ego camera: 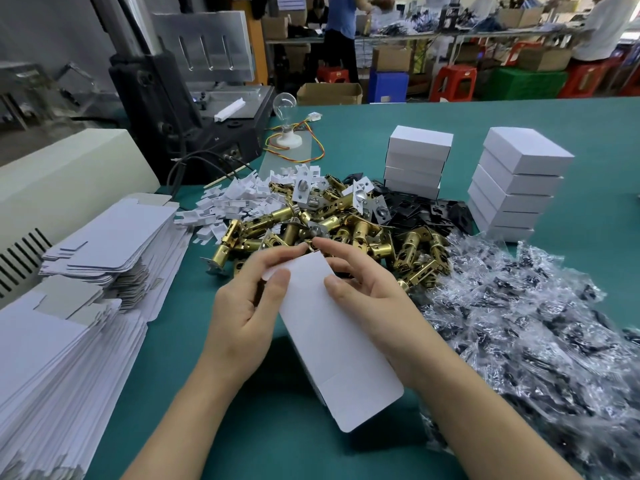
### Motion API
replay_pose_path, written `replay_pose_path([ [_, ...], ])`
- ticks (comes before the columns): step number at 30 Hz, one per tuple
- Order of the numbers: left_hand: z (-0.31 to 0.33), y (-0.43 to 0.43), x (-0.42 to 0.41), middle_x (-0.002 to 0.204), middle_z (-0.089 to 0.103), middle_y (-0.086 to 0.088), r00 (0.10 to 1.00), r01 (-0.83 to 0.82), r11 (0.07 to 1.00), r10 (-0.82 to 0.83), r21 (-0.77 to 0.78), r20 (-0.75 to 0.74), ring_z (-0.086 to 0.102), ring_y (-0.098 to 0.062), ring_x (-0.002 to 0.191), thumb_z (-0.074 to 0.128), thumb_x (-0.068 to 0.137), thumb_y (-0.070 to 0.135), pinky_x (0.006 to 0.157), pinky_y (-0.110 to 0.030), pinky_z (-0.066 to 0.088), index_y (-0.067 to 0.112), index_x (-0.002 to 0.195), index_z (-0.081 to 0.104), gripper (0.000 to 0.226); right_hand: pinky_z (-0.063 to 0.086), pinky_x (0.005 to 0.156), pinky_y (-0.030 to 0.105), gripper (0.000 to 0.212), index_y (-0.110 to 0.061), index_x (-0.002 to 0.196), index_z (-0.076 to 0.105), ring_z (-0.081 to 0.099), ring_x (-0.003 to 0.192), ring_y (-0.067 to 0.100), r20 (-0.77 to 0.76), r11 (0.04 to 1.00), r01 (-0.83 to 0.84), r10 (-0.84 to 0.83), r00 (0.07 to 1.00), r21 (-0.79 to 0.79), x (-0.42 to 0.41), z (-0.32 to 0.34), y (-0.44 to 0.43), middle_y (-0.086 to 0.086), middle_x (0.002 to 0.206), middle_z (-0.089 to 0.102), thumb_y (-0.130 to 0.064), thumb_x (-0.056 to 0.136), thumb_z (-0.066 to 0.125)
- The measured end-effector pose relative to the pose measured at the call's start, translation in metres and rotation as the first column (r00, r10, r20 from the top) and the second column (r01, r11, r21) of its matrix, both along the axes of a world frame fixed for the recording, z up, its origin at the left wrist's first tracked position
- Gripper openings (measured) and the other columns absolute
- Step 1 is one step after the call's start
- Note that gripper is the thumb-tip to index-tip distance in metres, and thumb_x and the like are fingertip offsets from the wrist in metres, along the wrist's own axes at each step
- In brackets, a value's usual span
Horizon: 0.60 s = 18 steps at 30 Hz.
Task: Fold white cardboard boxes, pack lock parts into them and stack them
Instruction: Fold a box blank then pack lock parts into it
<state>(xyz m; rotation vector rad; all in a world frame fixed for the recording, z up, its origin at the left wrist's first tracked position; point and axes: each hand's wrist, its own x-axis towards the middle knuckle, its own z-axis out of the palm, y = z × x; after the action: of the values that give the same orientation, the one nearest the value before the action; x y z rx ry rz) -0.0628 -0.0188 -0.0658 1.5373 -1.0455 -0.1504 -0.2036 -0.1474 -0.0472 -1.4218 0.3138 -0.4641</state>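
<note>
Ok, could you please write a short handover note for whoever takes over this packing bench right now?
Left hand and right hand both grip one white box above the table, its near flap open; whether anything is inside cannot be seen.
Flat blanks lie on the left; brass latches, white plastic parts, black plates and bagged parts are piled ahead and right.
Done: two stacks of closed boxes at the back.
Left: fill, close and stack this box, then carry on.

Clear light bulb (284, 102) beside a black machine (166, 109) — red stools (453, 83) far behind.
</note>
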Motion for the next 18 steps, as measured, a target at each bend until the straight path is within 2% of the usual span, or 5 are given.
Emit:
replay_pose_path([
  [3,0.0002,-0.0027,-0.0017,0.13,0.073,0.011,0.99,0.041,0.996,-0.05,-0.078,-0.128,0.07,-0.011,0.112,0.045,0.107,0.037,0.084,-0.02,0.055,0.031,0.121,0.063,0.023,0.063,0.084,0.043,0.035,-0.043,0.129,0.064,0.069,0.106,0.023,0.004,0.999,-0.019,0.019,1.0,0.045,0.0001,0.0022,0.0013,-0.006,0.128,0.066,-0.018,0.107,0.055],
  [5,0.0025,-0.0044,-0.0028,0.12,0.076,0.006,0.958,0.043,0.992,-0.075,-0.117,-0.276,0.07,-0.007,0.102,0.044,0.107,0.042,0.08,-0.02,0.056,0.035,0.11,0.069,0.027,0.063,0.08,0.042,0.033,-0.043,0.128,0.065,0.07,0.104,0.022,0.004,0.999,-0.007,0.007,1.0,0.031,-0.0005,0.0034,0.0009,-0.007,0.127,0.066,-0.02,0.107,0.055],
  [7,0.0042,-0.0047,-0.0009,0.107,0.077,0.005,0.937,0.027,0.993,-0.064,-0.111,-0.344,0.069,-0.007,0.09,0.046,0.105,0.045,0.074,-0.019,0.056,0.038,0.103,0.076,0.031,0.063,0.079,0.039,0.033,-0.045,0.126,0.065,0.071,0.103,0.021,0.005,1.0,0.01,-0.01,1.0,0.011,-0.0009,0.0044,-0.0004,-0.009,0.125,0.067,-0.02,0.107,0.055],
  [12,0.0033,-0.0019,0.0008,0.12,0.076,0.006,0.929,0.129,0.984,-0.163,-0.121,-0.332,0.07,-0.008,0.098,0.058,0.096,0.046,0.078,-0.022,0.058,0.037,0.12,0.075,0.031,0.062,0.077,0.036,0.03,-0.042,0.127,0.064,0.072,0.099,0.02,0.003,0.999,0.021,-0.021,1.0,0.031,-0.0014,0.0043,-0.0025,-0.008,0.121,0.069,-0.022,0.107,0.054],
  [18,0.0016,-0.0021,-0.0024,0.12,0.072,0.007,0.946,0.142,0.989,-0.15,-0.05,-0.288,0.065,-0.016,0.098,0.053,0.099,0.048,0.084,-0.031,0.057,0.036,0.121,0.071,0.031,0.063,0.076,0.04,0.023,-0.043,0.123,0.059,0.071,0.09,0.017,-0.02,0.999,-0.012,0.013,1.0,0.048,-0.0011,0.0036,0.0006,-0.008,0.116,0.068,-0.027,0.108,0.052],
])
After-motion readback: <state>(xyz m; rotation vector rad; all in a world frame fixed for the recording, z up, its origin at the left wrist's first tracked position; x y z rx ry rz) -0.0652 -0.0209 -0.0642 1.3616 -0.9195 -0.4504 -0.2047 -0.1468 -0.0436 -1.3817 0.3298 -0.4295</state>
